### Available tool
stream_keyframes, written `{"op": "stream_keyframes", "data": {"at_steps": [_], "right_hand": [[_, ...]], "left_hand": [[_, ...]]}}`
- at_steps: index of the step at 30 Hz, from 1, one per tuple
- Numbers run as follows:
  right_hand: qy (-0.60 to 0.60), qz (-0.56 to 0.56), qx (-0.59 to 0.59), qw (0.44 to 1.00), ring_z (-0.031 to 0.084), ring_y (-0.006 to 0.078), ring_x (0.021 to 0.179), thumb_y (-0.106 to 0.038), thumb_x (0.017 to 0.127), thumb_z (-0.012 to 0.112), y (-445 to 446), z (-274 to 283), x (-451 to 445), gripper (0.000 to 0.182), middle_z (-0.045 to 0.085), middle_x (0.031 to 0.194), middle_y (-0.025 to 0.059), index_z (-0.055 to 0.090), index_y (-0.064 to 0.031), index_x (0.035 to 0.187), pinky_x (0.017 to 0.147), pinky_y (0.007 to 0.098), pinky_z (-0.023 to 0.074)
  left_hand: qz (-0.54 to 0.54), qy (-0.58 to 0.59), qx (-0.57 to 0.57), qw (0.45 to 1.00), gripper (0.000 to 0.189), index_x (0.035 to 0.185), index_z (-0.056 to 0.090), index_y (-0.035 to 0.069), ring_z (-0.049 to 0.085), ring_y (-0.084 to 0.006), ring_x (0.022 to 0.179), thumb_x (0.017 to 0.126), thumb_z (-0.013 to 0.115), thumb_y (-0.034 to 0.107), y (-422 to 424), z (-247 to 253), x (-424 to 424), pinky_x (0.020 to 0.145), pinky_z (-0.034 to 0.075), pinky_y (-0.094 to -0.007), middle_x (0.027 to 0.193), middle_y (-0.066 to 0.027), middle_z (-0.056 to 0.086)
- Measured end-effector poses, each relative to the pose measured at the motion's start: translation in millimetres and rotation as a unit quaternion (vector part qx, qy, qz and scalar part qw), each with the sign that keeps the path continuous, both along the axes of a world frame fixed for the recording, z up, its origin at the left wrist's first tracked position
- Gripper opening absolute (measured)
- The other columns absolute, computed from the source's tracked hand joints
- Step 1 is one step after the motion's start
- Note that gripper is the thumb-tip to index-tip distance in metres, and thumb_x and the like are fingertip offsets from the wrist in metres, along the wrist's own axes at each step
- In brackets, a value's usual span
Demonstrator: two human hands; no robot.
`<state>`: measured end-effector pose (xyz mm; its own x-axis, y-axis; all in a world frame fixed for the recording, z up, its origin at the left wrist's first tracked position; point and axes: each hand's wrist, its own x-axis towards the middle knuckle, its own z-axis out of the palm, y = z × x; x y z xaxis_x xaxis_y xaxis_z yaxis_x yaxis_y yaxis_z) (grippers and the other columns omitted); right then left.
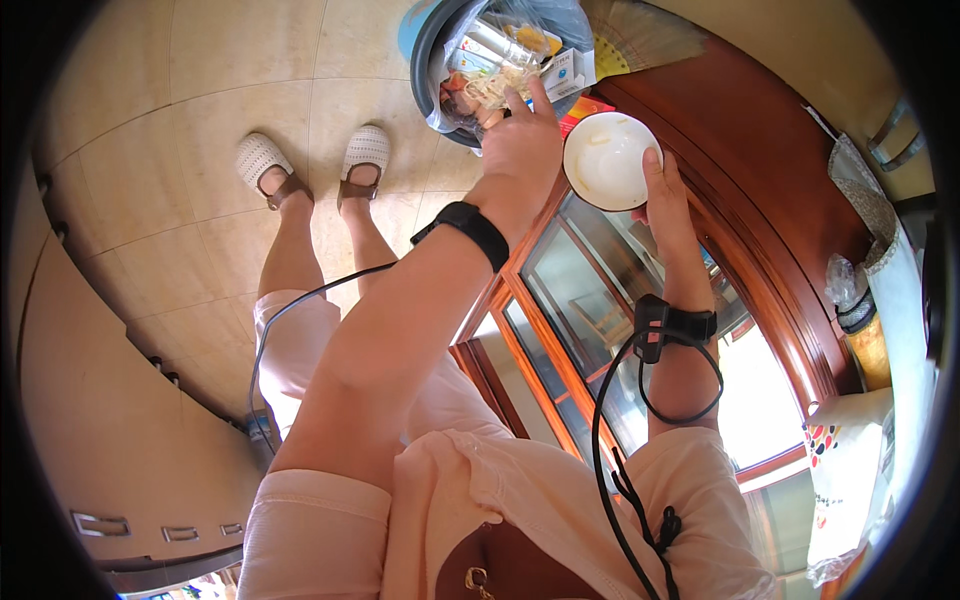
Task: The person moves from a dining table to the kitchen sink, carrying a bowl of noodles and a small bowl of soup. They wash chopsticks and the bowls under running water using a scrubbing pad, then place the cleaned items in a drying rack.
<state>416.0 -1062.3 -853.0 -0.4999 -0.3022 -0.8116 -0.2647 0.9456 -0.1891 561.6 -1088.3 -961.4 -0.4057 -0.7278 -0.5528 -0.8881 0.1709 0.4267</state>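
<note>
My left hand (pixel 525 139) is over the near edge of a grey trash bin (pixel 421 90) lined with a clear plastic bag (pixel 570 22). Its fingers are spread, the tips close to a heap of pale, noodle-like food scraps (pixel 502 84). Whether they touch the scraps is hard to tell. To the right, my right hand (pixel 664 184) grips a white bowl (pixel 611 165) with a dark rim, thumb over the edge. The bowl is tilted so its inside faces me, and a few pale bits cling to it. Boxes and packaging (pixel 480 56) fill the bin around the scraps.
A dark red wooden cabinet (pixel 750 150) with glass doors (pixel 577 270) runs along the right. A red box (pixel 585 111) lies between bin and bowl. At left are pale drawers (pixel 135 420) with metal handles. Black cables (pixel 600 450) hang from bands on both forearms.
</note>
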Motion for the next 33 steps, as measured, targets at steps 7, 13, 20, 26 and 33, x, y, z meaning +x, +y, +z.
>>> {"op": "stream_keyframes", "data": {"at_steps": [7,13,20,26,33], "right_hand": [[0.058,0.010,-0.031,0.998,0.054,0.0130,0.053,-0.049,0.094,0.041,11,9,9,0.051,0.061,0.077,0.0083,0.050,-0.0041,0.116,0.047,0.0249,0.0422],[-0.016,-0.172,-0.089,0.981,0.057,0.0106,0.069,-0.053,0.093,0.042,32,45,20,0.053,0.062,0.096,0.0060,0.049,-0.0078,0.120,0.049,0.0221,0.0404],[-0.143,-0.385,-0.237,0.881,0.058,0.0123,0.086,-0.050,0.093,0.046,78,110,43,0.047,0.062,0.107,0.0014,0.049,-0.0123,0.122,0.057,0.0254,0.0402],[-0.235,-0.330,-0.323,0.855,0.059,0.0176,0.094,-0.047,0.093,0.046,94,212,66,0.048,0.060,0.113,0.0049,0.045,-0.0111,0.125,0.058,0.0288,0.0429],[-0.378,-0.205,-0.395,0.812,0.061,0.0212,0.093,-0.032,0.093,0.051,76,276,103,0.046,0.058,0.114,0.0090,0.041,-0.0043,0.128,0.062,0.0328,0.0492]], "left_hand": [[-0.096,0.096,-0.027,0.990,0.020,0.095,0.064,0.006,0.065,-0.0259,0.079,0.076,0.058,0.007,-15,28,29,0.066,0.054,-0.0371,0.097,-0.0102,0.061],[0.162,0.262,0.165,0.937,0.016,0.089,0.069,0.008,0.062,-0.0301,0.089,0.079,0.063,0.019,-13,73,66,0.078,0.050,-0.0376,0.108,-0.0154,0.061],[0.380,0.408,0.405,0.725,0.050,0.124,0.053,0.000,0.059,-0.0178,0.101,0.089,0.060,0.035,-7,159,82,0.089,0.045,-0.0309,0.115,-0.0099,0.061],[0.283,0.438,0.457,0.721,0.026,0.101,0.062,0.000,0.061,-0.0118,0.082,0.097,0.048,0.021,-7,268,133,0.077,0.052,-0.0268,0.090,-0.0044,0.065],[0.321,0.463,0.277,0.778,0.024,0.113,0.058,-0.001,0.062,-0.0151,0.091,0.098,0.045,0.013,22,440,287,0.083,0.051,-0.0290,0.098,-0.0083,0.065]]}}
